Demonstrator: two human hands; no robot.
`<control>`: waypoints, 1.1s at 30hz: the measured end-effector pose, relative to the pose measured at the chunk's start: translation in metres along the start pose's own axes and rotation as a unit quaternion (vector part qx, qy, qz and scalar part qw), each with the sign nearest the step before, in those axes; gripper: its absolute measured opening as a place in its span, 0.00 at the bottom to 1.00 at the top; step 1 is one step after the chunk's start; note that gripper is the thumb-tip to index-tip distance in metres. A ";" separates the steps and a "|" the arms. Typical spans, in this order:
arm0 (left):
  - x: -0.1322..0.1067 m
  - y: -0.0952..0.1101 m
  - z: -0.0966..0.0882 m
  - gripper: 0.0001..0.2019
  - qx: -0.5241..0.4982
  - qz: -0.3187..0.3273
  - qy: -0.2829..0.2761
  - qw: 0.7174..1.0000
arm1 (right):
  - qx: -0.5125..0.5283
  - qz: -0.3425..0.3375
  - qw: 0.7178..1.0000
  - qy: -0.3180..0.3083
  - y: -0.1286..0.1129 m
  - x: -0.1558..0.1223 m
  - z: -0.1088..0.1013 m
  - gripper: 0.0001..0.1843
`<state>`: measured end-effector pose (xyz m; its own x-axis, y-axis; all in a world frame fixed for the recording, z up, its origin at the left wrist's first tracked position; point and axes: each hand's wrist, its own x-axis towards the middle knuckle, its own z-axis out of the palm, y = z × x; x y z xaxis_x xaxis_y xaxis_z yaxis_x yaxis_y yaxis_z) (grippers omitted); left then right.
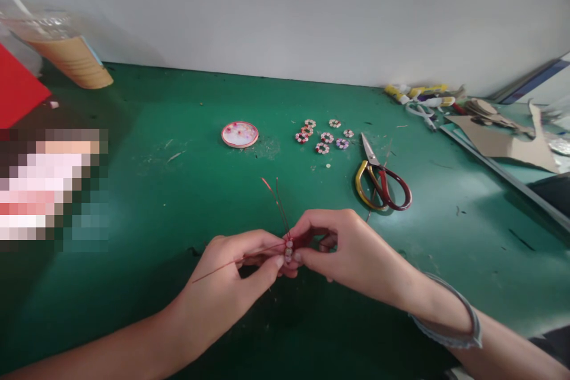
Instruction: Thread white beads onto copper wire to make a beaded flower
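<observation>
Between my two hands is a small cluster of pale beads strung on thin reddish-brown wire. Two wire ends rise above the beads, and another strand runs left across my left hand. That hand pinches the beads from the left with thumb and fingers. My right hand grips the cluster from the right, fingertips closed at its side. Beyond the hands lie several finished bead rings in red, white, orange and purple. A shallow round dish with loose beads stands to their left.
Scissors with red and gold handles lie to the right. Glue tubes, a white cable and cut cardboard fill the right back. A plastic cup with a straw stands at the left back, beside a red object.
</observation>
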<state>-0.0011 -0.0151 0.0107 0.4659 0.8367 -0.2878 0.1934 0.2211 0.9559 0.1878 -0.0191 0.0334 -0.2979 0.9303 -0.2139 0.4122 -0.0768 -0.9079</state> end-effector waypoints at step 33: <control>-0.003 -0.007 0.001 0.14 0.182 0.186 0.035 0.965 | 0.289 0.010 0.953 0.090 -0.001 0.001 0.019 0.12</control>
<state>-0.0031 -0.0199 0.0052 0.5046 0.8588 0.0879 0.3206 -0.2809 0.9046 0.1706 -0.0252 0.0277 -0.1211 0.9691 -0.2148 -0.1432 -0.2312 -0.9623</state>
